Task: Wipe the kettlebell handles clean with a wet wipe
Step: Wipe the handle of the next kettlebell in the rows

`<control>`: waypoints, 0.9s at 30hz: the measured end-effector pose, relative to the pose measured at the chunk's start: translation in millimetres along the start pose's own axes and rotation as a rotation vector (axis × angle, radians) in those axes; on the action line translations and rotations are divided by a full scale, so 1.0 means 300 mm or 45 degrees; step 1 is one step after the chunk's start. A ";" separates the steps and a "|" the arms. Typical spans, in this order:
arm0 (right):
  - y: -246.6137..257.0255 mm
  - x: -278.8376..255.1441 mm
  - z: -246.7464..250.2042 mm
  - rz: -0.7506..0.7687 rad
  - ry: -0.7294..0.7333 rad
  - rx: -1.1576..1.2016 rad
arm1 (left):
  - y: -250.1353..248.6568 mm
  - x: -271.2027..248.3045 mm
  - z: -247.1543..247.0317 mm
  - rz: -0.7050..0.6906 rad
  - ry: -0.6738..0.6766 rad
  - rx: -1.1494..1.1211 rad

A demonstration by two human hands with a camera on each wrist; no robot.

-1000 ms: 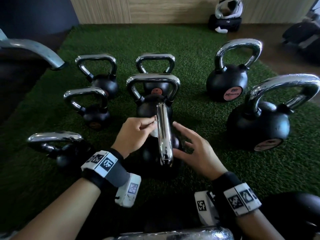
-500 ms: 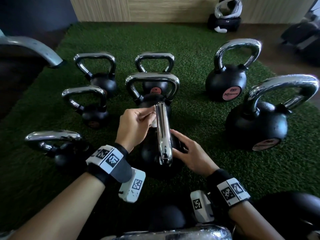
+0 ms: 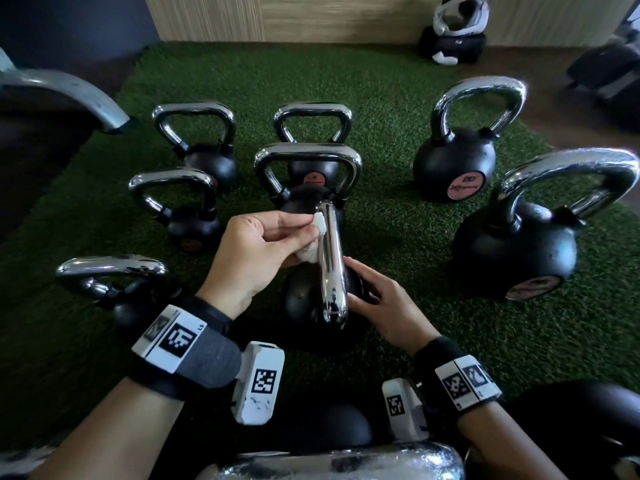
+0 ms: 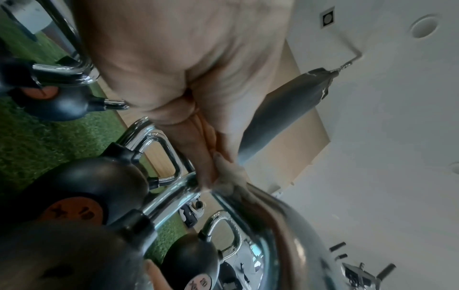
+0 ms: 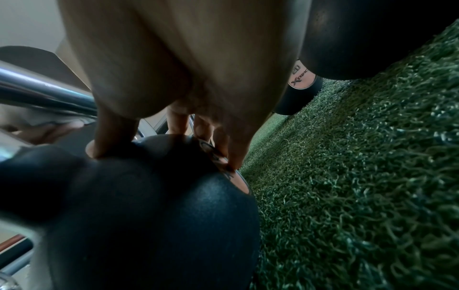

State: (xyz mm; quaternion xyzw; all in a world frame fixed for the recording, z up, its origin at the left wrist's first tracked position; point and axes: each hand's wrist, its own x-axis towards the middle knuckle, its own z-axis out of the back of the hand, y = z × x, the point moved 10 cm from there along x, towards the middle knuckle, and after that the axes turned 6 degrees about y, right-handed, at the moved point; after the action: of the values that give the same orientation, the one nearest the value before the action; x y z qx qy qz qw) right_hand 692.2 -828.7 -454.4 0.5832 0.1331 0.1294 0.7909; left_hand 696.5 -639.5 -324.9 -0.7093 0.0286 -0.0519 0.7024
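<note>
My left hand (image 3: 256, 258) has slid the pinched wet wipe (image 3: 317, 237) up to the far end of the handle (image 3: 330, 265). My right hand (image 3: 388, 308) has settled, fingers straight, on the kettlebell (image 3: 304, 303), steadying it, so this handle looks nearly done.

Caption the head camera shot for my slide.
Left hand presses white wet wipe against chrome kettlebell handle; right hand steadies its black body.

White wipe (image 3: 317, 237) against chrome handle (image 3: 331, 265)
</note>
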 end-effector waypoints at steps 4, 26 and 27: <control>0.001 -0.001 0.002 0.017 -0.013 -0.019 | 0.032 -0.051 -0.008 0.138 0.140 0.063; 0.014 -0.009 0.011 0.011 -0.005 -0.087 | 0.095 -0.233 -0.058 -0.098 0.371 0.619; 0.020 -0.004 0.019 -0.008 -0.010 -0.112 | 0.095 -0.229 -0.057 -0.095 0.370 0.636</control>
State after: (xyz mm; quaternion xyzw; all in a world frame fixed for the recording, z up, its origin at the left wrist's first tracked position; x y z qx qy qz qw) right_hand 692.9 -832.5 -447.1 0.5480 0.1260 0.1303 0.8166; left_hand 627.3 -649.0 -355.5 -0.5002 0.0892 -0.1842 0.8414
